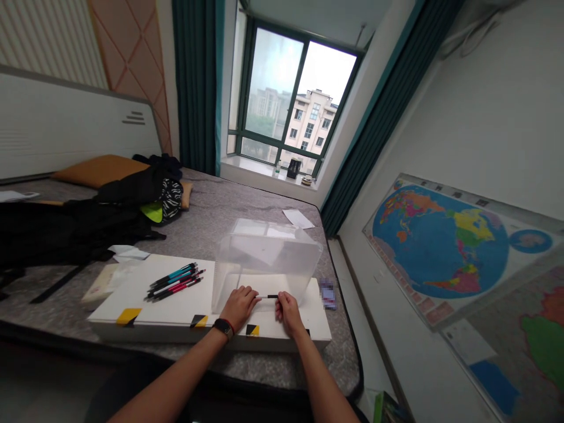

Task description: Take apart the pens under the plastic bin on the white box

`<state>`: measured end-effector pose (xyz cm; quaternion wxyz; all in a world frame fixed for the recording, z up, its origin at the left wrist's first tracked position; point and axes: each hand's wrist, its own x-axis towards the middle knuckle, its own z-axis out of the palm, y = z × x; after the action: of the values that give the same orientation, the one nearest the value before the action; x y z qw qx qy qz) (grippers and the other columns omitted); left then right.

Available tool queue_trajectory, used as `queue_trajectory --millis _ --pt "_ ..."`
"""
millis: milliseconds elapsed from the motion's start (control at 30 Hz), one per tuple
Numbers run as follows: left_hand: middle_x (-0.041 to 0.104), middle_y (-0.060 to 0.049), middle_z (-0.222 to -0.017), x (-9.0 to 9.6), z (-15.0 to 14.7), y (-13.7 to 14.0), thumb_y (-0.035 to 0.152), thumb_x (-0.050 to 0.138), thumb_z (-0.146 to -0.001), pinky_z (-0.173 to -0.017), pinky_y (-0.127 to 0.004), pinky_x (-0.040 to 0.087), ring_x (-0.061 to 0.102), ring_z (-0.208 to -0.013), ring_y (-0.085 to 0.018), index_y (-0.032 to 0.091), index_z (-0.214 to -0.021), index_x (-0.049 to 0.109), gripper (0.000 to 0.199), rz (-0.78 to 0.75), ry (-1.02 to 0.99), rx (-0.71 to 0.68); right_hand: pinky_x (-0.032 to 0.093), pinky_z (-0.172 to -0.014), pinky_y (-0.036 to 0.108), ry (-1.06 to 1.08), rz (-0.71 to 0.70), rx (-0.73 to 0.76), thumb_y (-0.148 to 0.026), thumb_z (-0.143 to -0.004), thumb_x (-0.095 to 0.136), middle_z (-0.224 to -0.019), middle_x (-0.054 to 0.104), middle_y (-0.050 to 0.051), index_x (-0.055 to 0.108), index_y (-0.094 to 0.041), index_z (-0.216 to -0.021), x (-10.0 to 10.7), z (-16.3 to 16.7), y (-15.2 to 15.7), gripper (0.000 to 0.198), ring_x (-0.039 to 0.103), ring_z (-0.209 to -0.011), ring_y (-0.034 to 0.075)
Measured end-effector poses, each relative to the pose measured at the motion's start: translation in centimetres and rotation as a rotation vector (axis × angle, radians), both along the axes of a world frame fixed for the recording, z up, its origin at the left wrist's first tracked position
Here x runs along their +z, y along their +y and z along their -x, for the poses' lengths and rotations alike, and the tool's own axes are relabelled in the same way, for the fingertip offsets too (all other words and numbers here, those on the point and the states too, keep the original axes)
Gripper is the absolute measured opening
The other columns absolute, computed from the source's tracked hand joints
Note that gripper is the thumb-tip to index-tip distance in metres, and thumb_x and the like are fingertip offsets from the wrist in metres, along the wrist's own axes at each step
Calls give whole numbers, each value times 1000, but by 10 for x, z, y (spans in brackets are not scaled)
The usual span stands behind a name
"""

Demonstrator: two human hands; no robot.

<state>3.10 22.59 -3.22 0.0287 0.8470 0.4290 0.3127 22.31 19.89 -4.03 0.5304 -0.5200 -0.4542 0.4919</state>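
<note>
A thin pen-like stick (269,296), pale at one end and dark at the other, spans the gap between my hands. My left hand (240,306), with a dark band on its wrist, pinches the pale end. The fingers of my right hand (289,312) close on the dark end. Just behind both hands stands a translucent plastic box (268,255), on a white board-like case (176,305) with yellow and black corner stickers. Left of the box, several pens (176,282) in blue, black and red lie in a bunch on the case.
The case rests on a grey mattress (211,197). White tissues (128,252), dark clothing (88,226) and an orange pillow (99,170) lie to the left. A small packet (328,294) and a white sheet (298,218) are on the right, near a wall with a world map (440,241).
</note>
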Motion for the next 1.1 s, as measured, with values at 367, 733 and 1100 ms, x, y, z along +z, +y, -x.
queue_trajectory --millis 367,733,1100 --pt "60 -5 -85 6 -2 -5 37 38 -94 -74 -34 37 52 -81 -19 20 -89 58 27 -20 27 -12 30 -32 16 -80 -30 -11 -59 -82 47 -47 45 -6 47 -18 -65 -9 -1 2 45 38 -34 5" --pt "60 -6 -90 2 -4 -4 39 34 -95 -76 -32 38 54 -82 -19 19 -102 55 30 25 8 16 30 -31 15 -65 -67 15 -55 -84 47 -54 50 -4 49 -17 -69 -13 -2 2 40 45 -37 6" --pt "59 -6 -91 8 -4 -9 35 36 -95 -75 -32 37 51 -85 -19 22 -95 60 27 1 110 40 31 -32 15 -45 -107 15 -53 -83 50 -58 55 -3 50 -17 -73 -7 1 -1 37 47 -38 6"
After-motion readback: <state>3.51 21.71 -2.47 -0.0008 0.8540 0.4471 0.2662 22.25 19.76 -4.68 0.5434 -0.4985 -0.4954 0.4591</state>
